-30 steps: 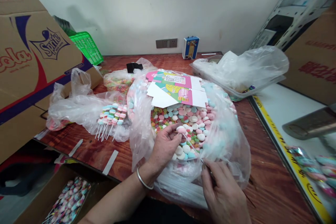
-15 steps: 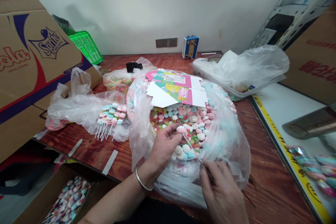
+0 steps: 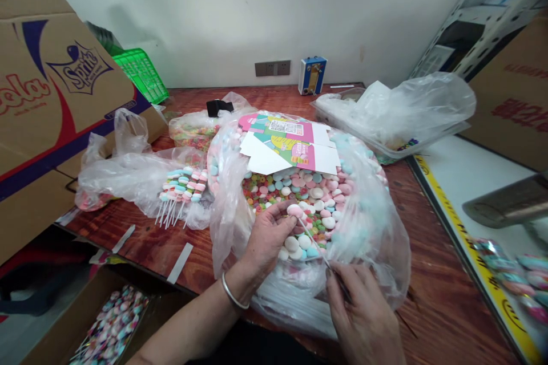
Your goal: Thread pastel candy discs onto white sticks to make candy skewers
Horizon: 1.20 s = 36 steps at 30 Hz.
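Observation:
A pink candy is pinched between the thumb and fingers of my left hand, over an open plastic bag. My right hand, lower and to the right, grips a thin white stick whose upper end meets the pink candy; a dark thin piece lies within the fingers too. Below the hands the bag holds pink, white and blue candies and small ring gummies. A printed card lies over the bag's far part. Finished candy skewers rest at the left.
A carton stands on the left, with a green basket behind it. An open box of candy skewers sits below the table edge. At the back are a blue box and a clear tray; a metal cylinder is at right.
The view has shifted very slightly. Both hands stay almost in place, with the pink candy still at the stick's upper end.

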Tool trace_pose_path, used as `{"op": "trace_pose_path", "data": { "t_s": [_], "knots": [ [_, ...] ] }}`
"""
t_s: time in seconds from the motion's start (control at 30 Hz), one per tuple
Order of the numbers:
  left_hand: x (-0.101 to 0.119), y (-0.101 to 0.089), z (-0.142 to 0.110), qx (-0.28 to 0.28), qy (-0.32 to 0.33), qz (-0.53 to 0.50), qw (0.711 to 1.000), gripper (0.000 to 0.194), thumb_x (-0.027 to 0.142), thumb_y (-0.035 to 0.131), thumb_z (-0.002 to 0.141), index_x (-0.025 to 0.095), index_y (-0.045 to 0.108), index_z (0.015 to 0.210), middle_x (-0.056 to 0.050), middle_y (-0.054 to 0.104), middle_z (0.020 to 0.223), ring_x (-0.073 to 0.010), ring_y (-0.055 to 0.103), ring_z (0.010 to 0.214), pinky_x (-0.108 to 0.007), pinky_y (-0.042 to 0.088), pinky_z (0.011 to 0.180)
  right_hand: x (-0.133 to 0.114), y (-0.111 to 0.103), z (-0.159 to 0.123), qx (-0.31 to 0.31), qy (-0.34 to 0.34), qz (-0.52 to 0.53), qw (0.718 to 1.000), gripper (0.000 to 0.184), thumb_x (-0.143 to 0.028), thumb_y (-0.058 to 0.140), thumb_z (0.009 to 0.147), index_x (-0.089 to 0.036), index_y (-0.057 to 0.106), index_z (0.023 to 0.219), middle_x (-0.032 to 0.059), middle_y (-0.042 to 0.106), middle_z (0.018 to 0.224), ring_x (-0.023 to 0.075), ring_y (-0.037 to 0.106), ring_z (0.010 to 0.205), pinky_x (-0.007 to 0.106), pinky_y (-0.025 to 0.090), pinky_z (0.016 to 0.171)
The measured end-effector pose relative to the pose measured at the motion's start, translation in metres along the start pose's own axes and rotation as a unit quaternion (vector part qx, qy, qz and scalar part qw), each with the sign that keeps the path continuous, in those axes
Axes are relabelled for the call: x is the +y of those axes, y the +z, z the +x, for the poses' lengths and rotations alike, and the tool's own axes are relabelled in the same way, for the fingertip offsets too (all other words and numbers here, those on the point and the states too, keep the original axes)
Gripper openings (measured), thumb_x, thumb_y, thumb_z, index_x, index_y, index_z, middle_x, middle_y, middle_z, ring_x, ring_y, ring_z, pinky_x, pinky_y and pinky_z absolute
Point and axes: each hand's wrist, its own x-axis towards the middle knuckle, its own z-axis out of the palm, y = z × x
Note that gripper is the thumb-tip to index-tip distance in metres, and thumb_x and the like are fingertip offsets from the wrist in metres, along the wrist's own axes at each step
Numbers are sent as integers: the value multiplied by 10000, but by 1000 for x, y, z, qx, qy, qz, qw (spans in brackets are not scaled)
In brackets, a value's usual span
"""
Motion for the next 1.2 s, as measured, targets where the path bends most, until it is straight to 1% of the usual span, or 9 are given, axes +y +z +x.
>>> {"op": "trace_pose_path", "data": {
  "t_s": [0.23,0.43,0.53,0.63,0.7,0.8,0.9,1.07,1.2],
  "knots": [
    [-3,-1,0,-14,26,70,997,376,251,715,758,142,647,1111,-34,710,829,-107,670,707,-204,544,680,1,0,-1,-8,4,-5,1000,213,-271,413,974,-184,607,965,14,584,826,116,593,749,208,443,710],
    [-7,-3,0,-40,70,154,985,316,201,615,821,140,652,1129,-63,727,916,-111,670,763,-235,554,749,0,-3,-3,-34,39,32,998,185,-269,446,952,-207,620,936,12,632,817,125,626,745,209,468,693],
    [-11,-6,0,-44,101,224,968,322,181,585,835,165,656,1149,-75,717,1009,-122,667,814,-239,547,759,-1,-1,-4,-44,63,51,996,202,-273,461,937,-199,648,956,21,692,842,130,665,753,196,490,676],
    [-12,-8,0,-47,149,288,945,319,162,575,837,188,672,1139,-73,705,1058,-134,659,864,-236,536,772,-5,2,-4,-47,90,64,993,278,-290,453,930,-169,687,1016,50,741,911,146,703,803,191,512,708],
    [-12,-9,0,-51,176,311,933,314,140,565,835,191,685,1121,-67,706,1038,-136,655,872,-232,531,773,-10,2,-1,-64,117,86,987,330,-310,434,931,-155,711,1021,56,750,868,149,707,736,188,519,670],
    [-11,-10,0,-59,208,332,918,314,108,547,832,194,702,1091,-62,703,1028,-135,649,880,-224,523,768,-17,1,5,-98,158,133,974,397,-342,406,926,-139,734,1018,40,718,685,138,641,522,192,490,522],
    [-10,-11,-2,-68,222,342,910,321,91,536,829,194,705,1081,-58,705,1017,-134,649,877,-218,523,752,-21,1,11,-110,188,160,963,422,-359,404,910,-131,743,1019,19,649,556,141,588,460,202,456,468],
    [-13,-9,-10,-71,228,346,907,318,79,534,819,168,700,1075,-62,713,961,-138,658,842,-250,538,780,-19,6,14,-124,211,158,957,406,-369,415,913,-146,726,1047,5,627,554,139,574,482,206,441,492],
    [-24,-4,-19,-112,257,368,886,378,18,519,773,195,718,1041,-55,719,1001,-159,650,946,-285,519,880,-12,14,13,-123,206,121,963,362,-363,390,937,-169,695,954,9,655,608,136,581,495,215,418,495]
  ]
}}
